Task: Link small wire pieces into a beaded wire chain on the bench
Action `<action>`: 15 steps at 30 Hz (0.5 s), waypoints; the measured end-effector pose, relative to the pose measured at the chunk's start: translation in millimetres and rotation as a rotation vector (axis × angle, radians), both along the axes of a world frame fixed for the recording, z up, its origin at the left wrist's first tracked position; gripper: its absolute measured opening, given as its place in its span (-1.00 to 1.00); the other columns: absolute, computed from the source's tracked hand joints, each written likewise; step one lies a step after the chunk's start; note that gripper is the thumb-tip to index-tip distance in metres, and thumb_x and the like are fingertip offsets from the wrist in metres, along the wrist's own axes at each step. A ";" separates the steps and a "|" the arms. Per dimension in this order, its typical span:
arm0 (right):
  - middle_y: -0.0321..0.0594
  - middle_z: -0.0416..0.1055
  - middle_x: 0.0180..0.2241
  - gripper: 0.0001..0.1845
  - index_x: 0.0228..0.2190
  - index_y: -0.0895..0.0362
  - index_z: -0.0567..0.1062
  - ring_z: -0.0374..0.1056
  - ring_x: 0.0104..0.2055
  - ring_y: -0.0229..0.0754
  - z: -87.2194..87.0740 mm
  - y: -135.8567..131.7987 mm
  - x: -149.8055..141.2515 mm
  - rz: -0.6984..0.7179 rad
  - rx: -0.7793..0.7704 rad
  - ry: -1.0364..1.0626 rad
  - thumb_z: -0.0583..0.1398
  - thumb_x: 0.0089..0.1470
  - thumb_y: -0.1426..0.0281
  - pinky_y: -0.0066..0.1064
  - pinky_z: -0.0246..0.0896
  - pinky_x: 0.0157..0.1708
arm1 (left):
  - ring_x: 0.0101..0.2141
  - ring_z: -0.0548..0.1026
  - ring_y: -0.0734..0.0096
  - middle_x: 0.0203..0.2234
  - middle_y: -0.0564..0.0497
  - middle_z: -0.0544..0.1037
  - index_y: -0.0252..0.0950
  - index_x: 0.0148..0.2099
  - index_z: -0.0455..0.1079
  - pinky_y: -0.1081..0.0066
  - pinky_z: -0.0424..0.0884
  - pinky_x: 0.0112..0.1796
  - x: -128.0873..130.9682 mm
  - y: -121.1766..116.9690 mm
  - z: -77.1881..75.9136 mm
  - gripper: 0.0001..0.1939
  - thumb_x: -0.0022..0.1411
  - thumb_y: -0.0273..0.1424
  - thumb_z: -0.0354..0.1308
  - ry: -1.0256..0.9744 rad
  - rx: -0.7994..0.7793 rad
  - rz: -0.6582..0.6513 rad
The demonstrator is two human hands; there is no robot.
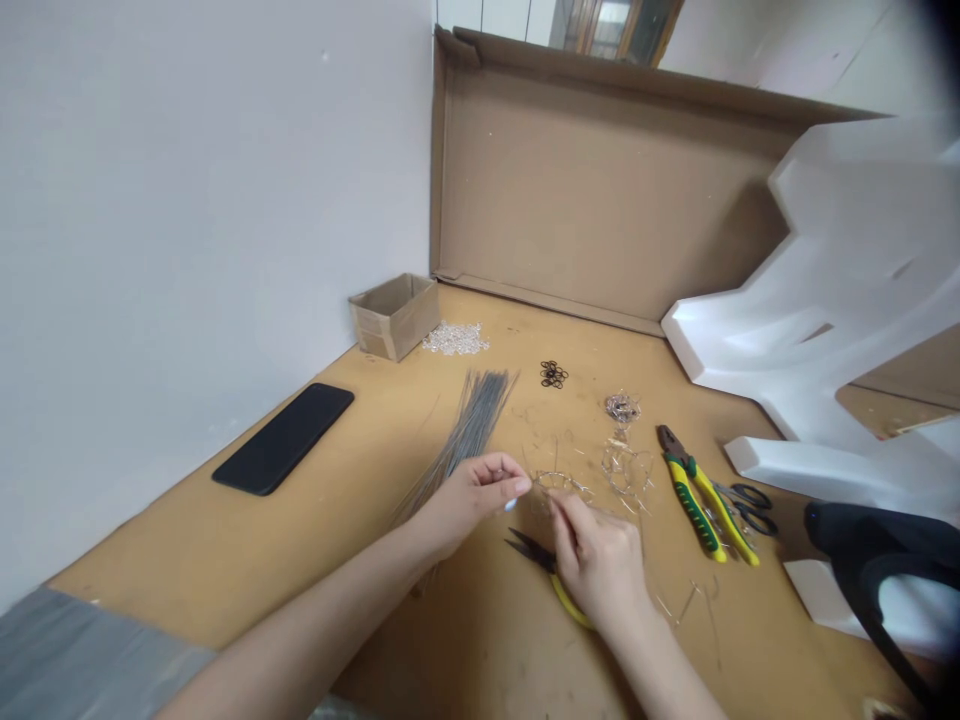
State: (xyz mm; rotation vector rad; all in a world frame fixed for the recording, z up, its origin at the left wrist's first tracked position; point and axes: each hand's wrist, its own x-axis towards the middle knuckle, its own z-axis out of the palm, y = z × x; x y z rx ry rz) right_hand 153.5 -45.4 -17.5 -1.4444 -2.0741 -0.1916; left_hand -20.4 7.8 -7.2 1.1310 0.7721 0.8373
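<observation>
My left hand [480,492] is closed in a pinch, thumb against fingers, at the near end of a bundle of grey wires [480,415]. Close beside it on the right, my right hand [600,550] also pinches, with its fingertips pointing toward the left ones. A short thin wire [537,484] seems to run between the fingertips; its exact shape is too fine to make out. Under my right hand lie black-jawed, yellow-handled pliers [534,550], their handles partly covered. Just beyond the fingertips are bent wire pieces [566,482].
Right of my hands lie green-and-yellow pliers [694,495] and black scissors [750,508]. Further back are wire loops [622,408], black rings [553,375], small clear pieces [456,338] and a cardboard box [397,318]. A phone [283,440] lies left; white foam [847,270] stands right.
</observation>
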 end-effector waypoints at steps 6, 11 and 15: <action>-0.24 0.49 -0.53 -0.80 -0.33 0.16 0.45 0.36 -0.61 -0.30 0.7 -2.2 -2.4 0.041 -0.045 0.133 0.03 0.13 0.43 -0.53 0.12 -0.55 | -0.69 -0.04 0.73 -0.73 0.23 0.14 -0.35 -0.41 0.32 0.51 -0.15 -0.60 5.8 0.5 -12.6 -0.80 -0.01 -0.33 0.24 -0.273 -0.214 -0.081; -0.28 0.48 -0.57 -0.80 -0.34 0.15 0.46 0.35 -0.63 -0.32 4.8 -5.0 -5.1 0.059 -0.024 0.146 0.03 0.13 0.44 -0.52 0.10 -0.56 | -0.69 -0.04 0.73 -0.75 0.23 0.10 -0.35 -0.41 0.36 0.51 -0.16 -0.60 5.9 0.5 -15.4 -0.82 0.00 -0.35 0.25 -0.303 -0.264 -0.108; -0.32 0.43 -0.64 -0.79 -0.34 0.16 0.46 0.32 -0.66 -0.32 6.8 -5.7 -6.3 0.053 -0.039 0.143 0.02 0.13 0.44 -0.52 0.06 -0.59 | -0.69 -0.08 0.71 -0.77 0.25 0.02 -0.34 -0.40 0.36 0.52 -0.15 -0.61 9.1 -0.6 -19.8 -0.84 0.02 -0.35 0.22 -0.344 -0.327 -0.141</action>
